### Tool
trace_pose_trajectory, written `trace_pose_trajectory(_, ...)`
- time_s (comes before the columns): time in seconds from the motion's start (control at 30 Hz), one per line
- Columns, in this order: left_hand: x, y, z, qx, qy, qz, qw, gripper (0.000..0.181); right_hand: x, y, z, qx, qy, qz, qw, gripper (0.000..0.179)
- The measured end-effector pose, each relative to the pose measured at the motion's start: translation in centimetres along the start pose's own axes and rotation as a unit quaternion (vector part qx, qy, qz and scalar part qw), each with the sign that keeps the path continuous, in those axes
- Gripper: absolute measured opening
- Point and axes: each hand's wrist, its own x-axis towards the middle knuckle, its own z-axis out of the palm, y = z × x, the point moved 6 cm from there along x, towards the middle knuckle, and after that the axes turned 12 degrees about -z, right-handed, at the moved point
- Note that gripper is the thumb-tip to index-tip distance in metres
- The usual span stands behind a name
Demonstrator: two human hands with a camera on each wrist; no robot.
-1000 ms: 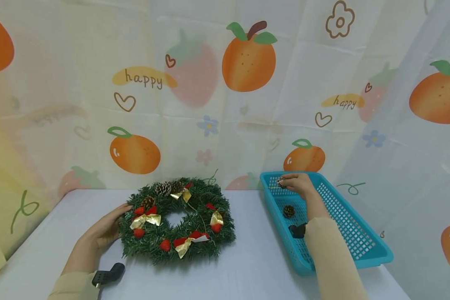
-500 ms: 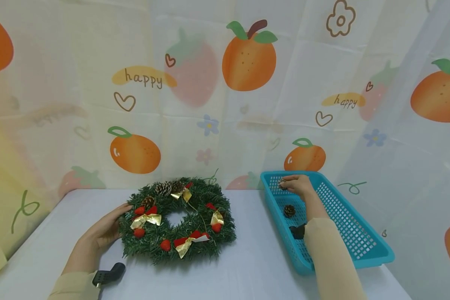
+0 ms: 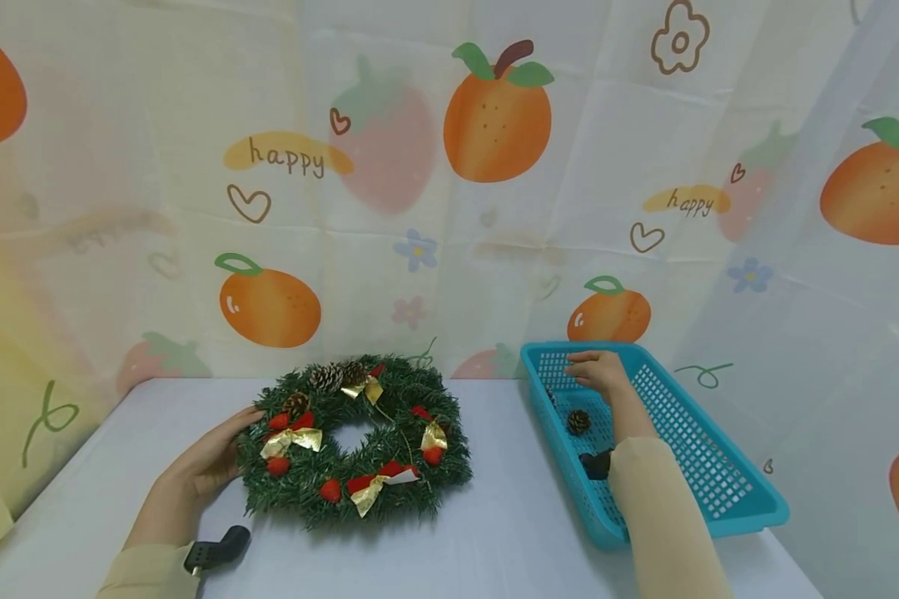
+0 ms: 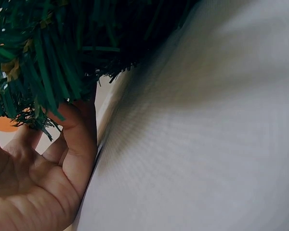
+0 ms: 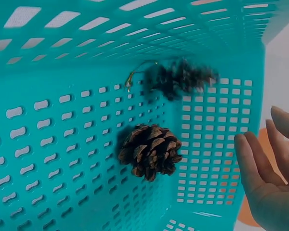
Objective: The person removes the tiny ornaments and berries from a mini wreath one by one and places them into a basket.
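A green wreath (image 3: pixel 270 491), trimmed with gold-and-red bows, red berries and pine cones, lies on the table. My left hand (image 3: pixel 211 453) holds its left edge; in the left wrist view its fingers bend into the greenery, which hides their tips. Over the far end of the blue basket (image 3: pixel 689 408), my right hand (image 3: pixel 599 372) is empty, its fingers loosely extended. One pine cone (image 5: pixel 151 151) sits on the basket floor in the right wrist view. Another pine cone (image 5: pixel 180 79), blurred and with a gold string, is near the basket wall, apart from the fingers.
The white table (image 3: pixel 494 499) stretches between wreath and basket. A patterned curtain (image 3: pixel 434 291) hangs right behind both. The basket has raised, perforated walls, and my right forearm crosses its near part. A black device (image 3: pixel 217 549) is on my left wrist.
My right fingers have let go of a pine cone, which has dropped lower and left inside the basket. My left hand and the wreath have stayed in place.
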Motion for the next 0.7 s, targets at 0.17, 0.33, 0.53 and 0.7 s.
trace_pose_trajectory(0.17, -0.2, 0.1, 0.1, 0.002, 0.002, 0.000, 1.0000, 0.087, -0.3, -0.4, 0.0, 0.004, 0.001, -0.002, 1.0000, 0.049)
trace_pose_trajectory(0.33, -0.4, 0.1, 0.2, 0.001, -0.005, 0.000, 1.0000, 0.086, -0.5, -0.9, 0.0, 0.002, -0.001, 0.000, 1.0000, 0.048)
trace_pose_trajectory(0.53, -0.3, 0.0, 0.2, -0.001, -0.002, -0.001, 1.0000, 0.087, -0.4, -1.3, -0.3, -0.007, -0.003, 0.000, 1.0000, 0.048)
trace_pose_trajectory(0.7, -0.2, 0.0, 0.0, 0.002, -0.001, 0.002, 1.0000, 0.088, -0.2, -1.9, -0.6, -0.009, -0.010, -0.010, 0.9999, 0.049)
